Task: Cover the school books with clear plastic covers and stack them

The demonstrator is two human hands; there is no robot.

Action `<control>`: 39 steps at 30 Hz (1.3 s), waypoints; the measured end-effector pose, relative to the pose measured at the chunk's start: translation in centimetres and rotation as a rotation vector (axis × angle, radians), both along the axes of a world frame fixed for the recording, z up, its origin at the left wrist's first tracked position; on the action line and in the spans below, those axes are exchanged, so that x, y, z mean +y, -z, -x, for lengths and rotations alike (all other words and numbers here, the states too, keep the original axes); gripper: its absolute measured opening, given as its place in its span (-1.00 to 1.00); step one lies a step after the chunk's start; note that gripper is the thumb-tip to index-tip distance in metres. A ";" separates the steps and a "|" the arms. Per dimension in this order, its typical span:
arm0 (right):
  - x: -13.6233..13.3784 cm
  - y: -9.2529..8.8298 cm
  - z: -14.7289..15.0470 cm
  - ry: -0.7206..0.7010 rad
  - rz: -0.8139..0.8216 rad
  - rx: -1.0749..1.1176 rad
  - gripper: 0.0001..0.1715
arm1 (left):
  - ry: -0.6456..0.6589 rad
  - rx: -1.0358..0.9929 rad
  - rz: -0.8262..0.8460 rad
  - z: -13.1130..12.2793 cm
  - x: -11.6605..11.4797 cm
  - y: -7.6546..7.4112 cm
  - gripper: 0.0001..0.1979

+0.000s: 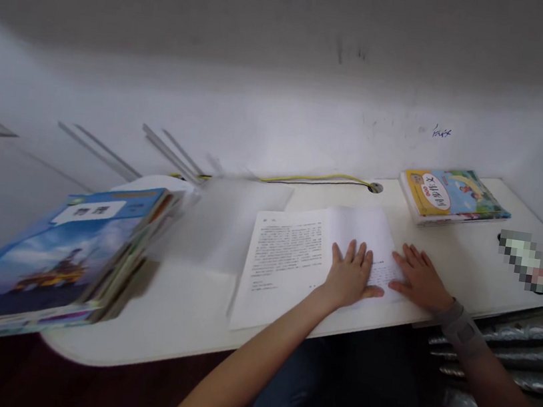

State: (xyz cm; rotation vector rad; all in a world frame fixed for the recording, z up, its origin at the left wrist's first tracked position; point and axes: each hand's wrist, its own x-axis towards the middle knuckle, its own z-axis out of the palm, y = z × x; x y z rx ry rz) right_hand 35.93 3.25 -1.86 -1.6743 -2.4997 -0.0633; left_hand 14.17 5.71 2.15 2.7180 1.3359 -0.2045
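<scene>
While both hands rest flat on them, the printed sheets (288, 260) lie on the white worktop (176, 305). The left hand (349, 275) and right hand (420, 278), at the sheets' right edge, hold nothing, fingers (361, 256) spread wide. A textbook stack (50, 267) lies left; a yellow-covered book (454, 197) lies beyond.

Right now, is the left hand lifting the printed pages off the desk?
No, the left hand lies flat with its fingers spread on the printed pages, which rest on the white desk.
</scene>
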 end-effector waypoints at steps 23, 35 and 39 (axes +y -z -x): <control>0.3 0.8 -0.6 -0.005 -0.008 -0.016 -0.22 | -0.002 -0.077 -0.063 -1.7 -0.2 0.4 -0.15; -1.5 -1.6 3.3 -0.065 -0.101 0.012 -0.40 | -0.633 -0.197 -0.224 14.7 -4.6 2.6 -0.23; -3.4 -3.1 9.7 -0.176 -0.075 0.028 -0.47 | -0.633 -0.347 -0.226 17.2 -5.7 3.9 -0.27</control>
